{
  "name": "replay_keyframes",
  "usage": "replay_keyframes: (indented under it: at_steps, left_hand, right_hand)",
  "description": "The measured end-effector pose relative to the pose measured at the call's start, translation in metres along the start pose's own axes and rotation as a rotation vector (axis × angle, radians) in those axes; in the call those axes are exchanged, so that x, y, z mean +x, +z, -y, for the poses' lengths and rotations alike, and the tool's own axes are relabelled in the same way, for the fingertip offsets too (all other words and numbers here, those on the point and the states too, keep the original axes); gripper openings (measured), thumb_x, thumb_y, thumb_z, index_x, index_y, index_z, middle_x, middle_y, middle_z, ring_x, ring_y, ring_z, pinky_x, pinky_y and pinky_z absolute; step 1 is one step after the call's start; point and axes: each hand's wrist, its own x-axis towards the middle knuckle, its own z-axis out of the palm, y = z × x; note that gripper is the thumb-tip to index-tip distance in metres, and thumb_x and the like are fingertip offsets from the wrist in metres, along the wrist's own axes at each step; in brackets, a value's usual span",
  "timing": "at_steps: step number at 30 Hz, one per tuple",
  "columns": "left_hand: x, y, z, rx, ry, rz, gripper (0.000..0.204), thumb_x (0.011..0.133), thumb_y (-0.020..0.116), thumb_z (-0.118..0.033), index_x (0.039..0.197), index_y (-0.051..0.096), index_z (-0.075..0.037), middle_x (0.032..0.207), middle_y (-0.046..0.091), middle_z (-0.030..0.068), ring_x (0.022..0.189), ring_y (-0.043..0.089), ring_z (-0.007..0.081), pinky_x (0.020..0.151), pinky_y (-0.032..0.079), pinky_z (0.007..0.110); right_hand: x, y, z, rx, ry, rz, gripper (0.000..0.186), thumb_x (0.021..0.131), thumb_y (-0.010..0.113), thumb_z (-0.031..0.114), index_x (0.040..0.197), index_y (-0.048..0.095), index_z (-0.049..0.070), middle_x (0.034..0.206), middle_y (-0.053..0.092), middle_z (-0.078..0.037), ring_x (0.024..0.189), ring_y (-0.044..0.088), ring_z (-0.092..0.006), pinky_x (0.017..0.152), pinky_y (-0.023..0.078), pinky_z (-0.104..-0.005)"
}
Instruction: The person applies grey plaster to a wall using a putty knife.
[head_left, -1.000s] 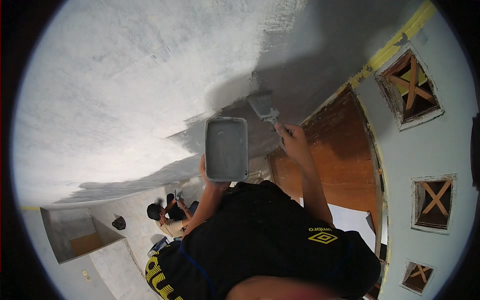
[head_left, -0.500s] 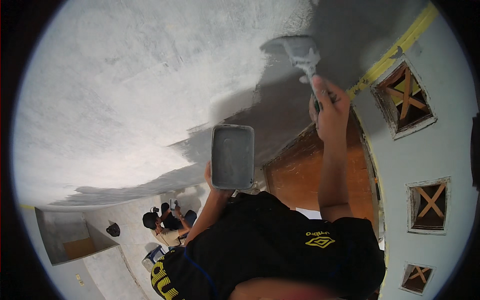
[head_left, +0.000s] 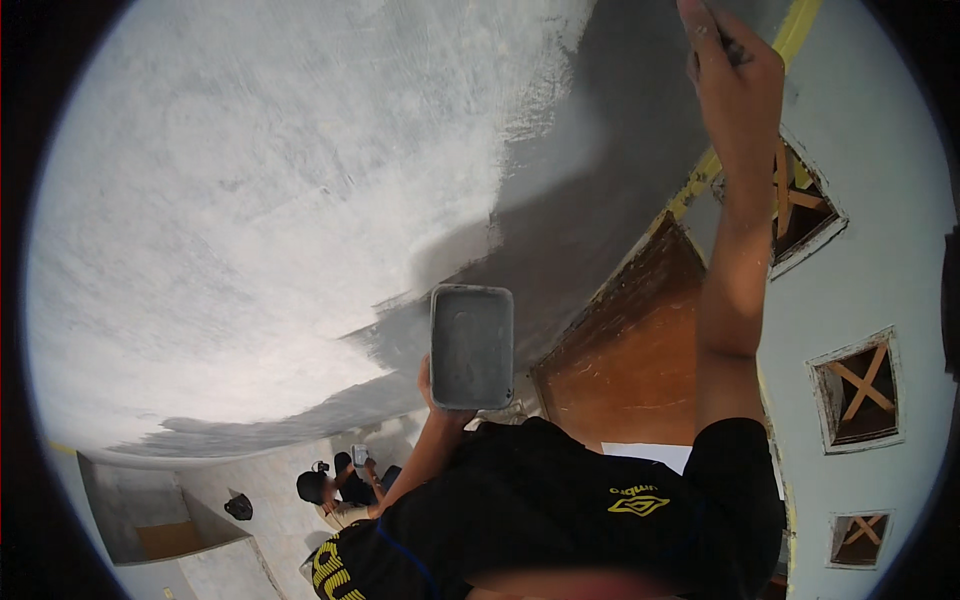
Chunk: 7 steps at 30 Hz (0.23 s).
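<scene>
My left hand supports a rectangular grey tray from beneath and along its left side. Grey paint coats the inside of the tray. High at the right, my right hand is closed and reaches past the top edge of the view. The wide paintbrush it held half a second ago is almost wholly out of view; only a dark bit of handle seems to show between the fingers. Beside both hands is a pale wall with a dark grey painted band.
Yellow tape edges the painted band. Below it is a brown wooden panel. Openings with crossed slats, such as this one, line the right wall. At lower left a person in a dark cap sits holding a small light-coloured object.
My right hand has moved up and to the right, taking the paintbrush out of view. The tray in my left hand sits slightly lower in the picture.
</scene>
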Motion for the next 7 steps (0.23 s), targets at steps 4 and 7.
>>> replay_keyframes:
  at_steps: [4,7]
  left_hand:
    - [-0.003,0.005,-0.004,0.078,0.037,0.005,0.062,0.101,0.039,-0.048,0.148,0.048,-0.008,0.146,0.054,0.0164,0.13,0.056,0.0376,0.108,0.047,0.056]
    - [-0.002,-0.006,-0.01,-0.07,0.0,0.083,0.069,0.099,0.034,-0.052,0.151,0.045,-0.008,0.15,0.05,0.0168,0.136,0.05,0.0393,0.113,0.041,0.056]
  right_hand:
    - [-0.035,-0.018,0.02,-0.346,-0.116,0.257,0.032,0.097,0.068,0.03,0.084,0.061,0.001,0.056,0.045,-0.01,0.053,0.047,-0.0165,0.055,0.04,-0.0347]
    - [-0.065,-0.012,-0.012,-0.498,-0.405,0.36,0.028,0.097,0.067,0.032,0.103,0.073,0.006,0.088,0.072,-0.022,0.097,0.074,-0.0275,0.083,0.054,-0.0326]
